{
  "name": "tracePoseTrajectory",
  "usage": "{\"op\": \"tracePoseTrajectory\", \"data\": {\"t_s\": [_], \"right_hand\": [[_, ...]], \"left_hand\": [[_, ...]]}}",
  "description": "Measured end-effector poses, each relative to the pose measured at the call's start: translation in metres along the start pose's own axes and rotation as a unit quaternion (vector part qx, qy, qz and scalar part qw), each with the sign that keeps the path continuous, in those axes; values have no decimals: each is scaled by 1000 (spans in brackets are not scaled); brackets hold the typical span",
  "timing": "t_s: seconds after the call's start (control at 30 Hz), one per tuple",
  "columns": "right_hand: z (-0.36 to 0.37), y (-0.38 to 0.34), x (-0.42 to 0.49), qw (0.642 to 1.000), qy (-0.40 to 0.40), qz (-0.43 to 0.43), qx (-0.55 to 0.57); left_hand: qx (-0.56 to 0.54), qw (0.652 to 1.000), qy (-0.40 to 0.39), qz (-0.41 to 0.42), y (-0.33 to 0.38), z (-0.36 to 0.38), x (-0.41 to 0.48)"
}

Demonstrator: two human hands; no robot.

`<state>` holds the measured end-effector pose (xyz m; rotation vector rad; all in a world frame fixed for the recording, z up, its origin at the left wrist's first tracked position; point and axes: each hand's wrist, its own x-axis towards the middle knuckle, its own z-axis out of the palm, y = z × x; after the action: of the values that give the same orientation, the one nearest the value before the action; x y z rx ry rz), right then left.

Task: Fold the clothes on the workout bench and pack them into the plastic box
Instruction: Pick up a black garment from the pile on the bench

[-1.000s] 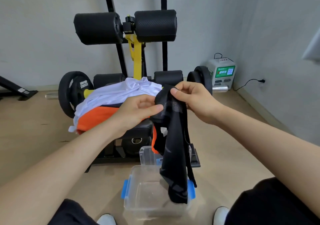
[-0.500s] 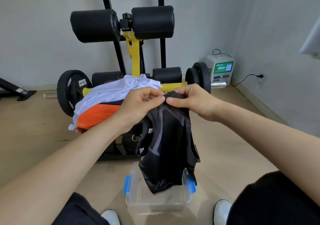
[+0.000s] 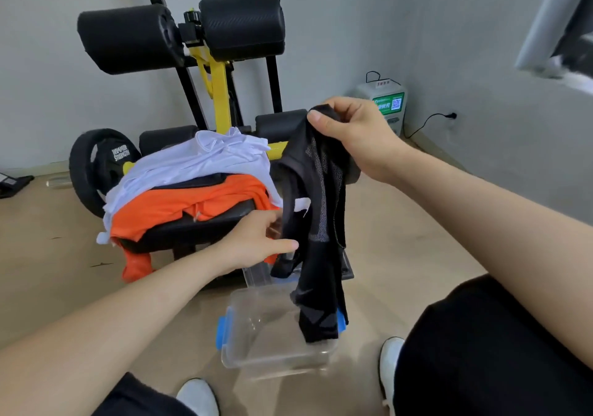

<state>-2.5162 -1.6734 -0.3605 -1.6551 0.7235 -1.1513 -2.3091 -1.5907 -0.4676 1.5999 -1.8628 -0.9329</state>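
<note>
my right hand pinches black patterned stretch garment | my left hand spread beside it | clear plastic box beneath

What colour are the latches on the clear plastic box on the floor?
The latches on the clear plastic box are blue; head view.

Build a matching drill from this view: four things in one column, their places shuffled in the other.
Things:
1. black garment
2. white garment
3. orange garment
4. plastic box

Places:
A. on the floor
B. top of the pile on the workout bench
C. hanging from the right hand
D. in the pile, beneath the white garment

Pairs: 1-C, 2-B, 3-D, 4-A
</note>
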Motion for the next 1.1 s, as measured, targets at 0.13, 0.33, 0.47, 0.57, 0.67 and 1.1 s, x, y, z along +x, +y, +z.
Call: {"op": "tracePoseTrajectory", "data": {"t_s": [0.13, 0.33, 0.47, 0.57, 0.67, 1.1], "right_hand": [[-21, 9, 2, 999, 36, 5, 8], [-52, 25, 2, 994, 102, 12, -42], [-68, 39, 3, 987, 130, 39, -84], [-75, 47, 4, 982, 144, 50, -110], [-78, 50, 6, 979, 154, 54, -120], [-58, 45, 23, 984, 109, 8, -142]], "left_hand": [[5, 1000, -12, -25, -9, 15, 3], [-105, 990, -27, -86, -7, 15, 2], [-134, 984, -1, -118, 2, 10, -5], [-127, 989, -17, -78, 4, 1, -13], [-124, 991, -16, -56, 6, -15, -19], [-97, 983, 156, -31, 2, -119, -64]]}}
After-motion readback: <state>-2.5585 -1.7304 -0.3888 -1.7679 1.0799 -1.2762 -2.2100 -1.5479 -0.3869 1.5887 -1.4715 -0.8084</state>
